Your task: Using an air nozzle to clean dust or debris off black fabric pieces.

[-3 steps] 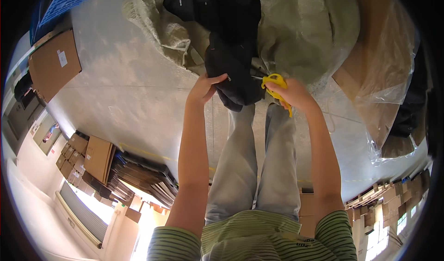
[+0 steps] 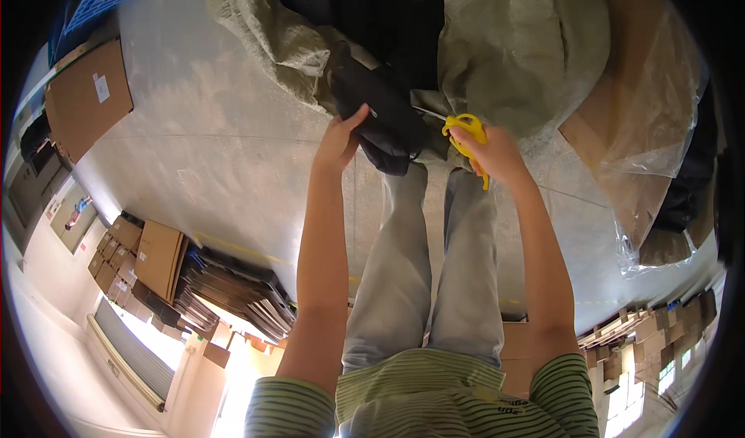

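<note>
My left hand grips the edge of a black cloth piece, perhaps a garment, its thumb lying on top beside a small pale mark. The cloth hangs in folds above my shoes. My right hand is closed round the yellow handles of a pair of scissors. Their thin blade points left and touches or lies close against the cloth's right side; its tip is hard to make out. Beyond both hands, more black fabric lies in the mouth of a large greyish-beige woven sack.
Clear plastic sheeting covers brown cardboard at the right, with dark bundles beside it. A cardboard box and a blue crate stand at the left. Stacked flattened cartons are at the lower left. The floor is concrete.
The black cloth in my left hand has shifted a little to the left and tilted, away from the scissors. The scissors have turned slightly, still in my right hand.
</note>
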Demonstrator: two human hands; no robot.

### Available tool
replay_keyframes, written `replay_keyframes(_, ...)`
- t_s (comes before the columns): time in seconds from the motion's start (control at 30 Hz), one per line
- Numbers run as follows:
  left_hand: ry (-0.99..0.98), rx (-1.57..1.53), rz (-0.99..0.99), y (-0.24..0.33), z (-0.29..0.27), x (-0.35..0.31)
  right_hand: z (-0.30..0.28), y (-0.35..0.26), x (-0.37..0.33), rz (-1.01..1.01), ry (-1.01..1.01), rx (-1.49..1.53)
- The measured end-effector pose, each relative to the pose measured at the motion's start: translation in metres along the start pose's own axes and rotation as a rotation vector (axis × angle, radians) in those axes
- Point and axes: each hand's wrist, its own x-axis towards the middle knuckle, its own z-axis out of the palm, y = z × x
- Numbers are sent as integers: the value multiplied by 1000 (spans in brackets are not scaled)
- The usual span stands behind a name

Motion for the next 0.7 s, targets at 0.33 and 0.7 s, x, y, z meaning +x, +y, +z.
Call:
replay_keyframes(0.33,279,-82,185,3,-21,-7,28,2,-36,-23,-58,69)
replay_keyframes(0.7,-273,-234,180,-12,-68,30,18,6,-27,-18,-61,132)
